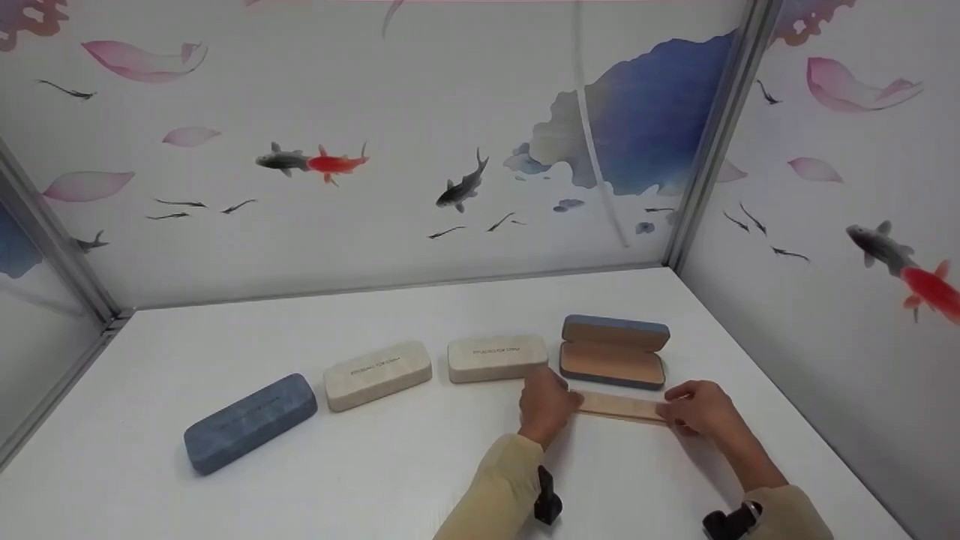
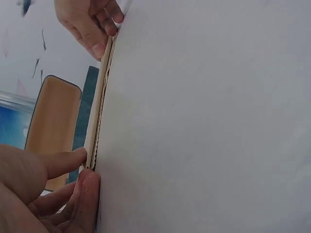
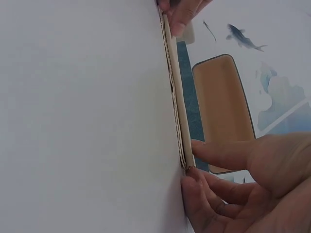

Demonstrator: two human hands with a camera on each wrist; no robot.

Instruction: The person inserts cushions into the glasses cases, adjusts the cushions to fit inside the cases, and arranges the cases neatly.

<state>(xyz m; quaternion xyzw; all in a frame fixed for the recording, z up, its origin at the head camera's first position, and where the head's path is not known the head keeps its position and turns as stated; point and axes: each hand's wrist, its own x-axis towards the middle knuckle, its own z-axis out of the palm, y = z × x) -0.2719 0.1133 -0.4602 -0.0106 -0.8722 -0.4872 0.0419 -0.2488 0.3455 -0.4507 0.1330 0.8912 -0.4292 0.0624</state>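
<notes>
A narrow, flat beige folded strip (image 1: 622, 407) with layered, slightly wavy edges stretches between the two hands near the table's right side; its material is hard to tell. My left hand (image 1: 546, 406) pinches its left end between thumb and fingers. At the other end, my right hand (image 1: 703, 412) pinches it the same way. The left wrist view shows the stacked layers of the strip (image 2: 99, 104) edge-on. Just behind it stands an open blue glasses case (image 1: 613, 364) with a tan lining, its lid raised.
A cream glasses case (image 1: 497, 358) lies closed beside my left hand. Farther left are another closed cream case (image 1: 377, 375) and a closed blue case (image 1: 251, 424). The white table (image 1: 360, 472) meets printed wall panels (image 1: 405, 112) at the back and right.
</notes>
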